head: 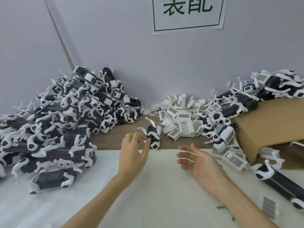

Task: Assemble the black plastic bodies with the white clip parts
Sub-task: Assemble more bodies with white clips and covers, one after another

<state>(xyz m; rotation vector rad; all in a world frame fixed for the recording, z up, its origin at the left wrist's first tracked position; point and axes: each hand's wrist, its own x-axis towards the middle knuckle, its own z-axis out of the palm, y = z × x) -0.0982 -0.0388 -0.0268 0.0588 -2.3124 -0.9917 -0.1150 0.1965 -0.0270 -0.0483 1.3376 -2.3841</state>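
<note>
1. Hands – two: left [134, 151], right [199, 163].
2. Heaps of black bodies – two: a big left heap [60, 122], a smaller right heap [256, 97].
3. Loose body [153, 134] between them – one.
4. White clips [179, 119] – one pile, too many to count.
5. Cardboard box [266, 124] – one.
6. Wall sign [189, 13] – one.

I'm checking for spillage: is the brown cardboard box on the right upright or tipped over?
Tipped over. The brown cardboard box lies on its side, its opening facing the table, with black-and-white plastic parts spilling from it.

Black bodies [54, 129] with white clips; white clip heap [179, 117] bearing barcode labels; brown cardboard [269, 122]; white sheet [164, 186]; green lettering on white sign [189, 14].
</note>
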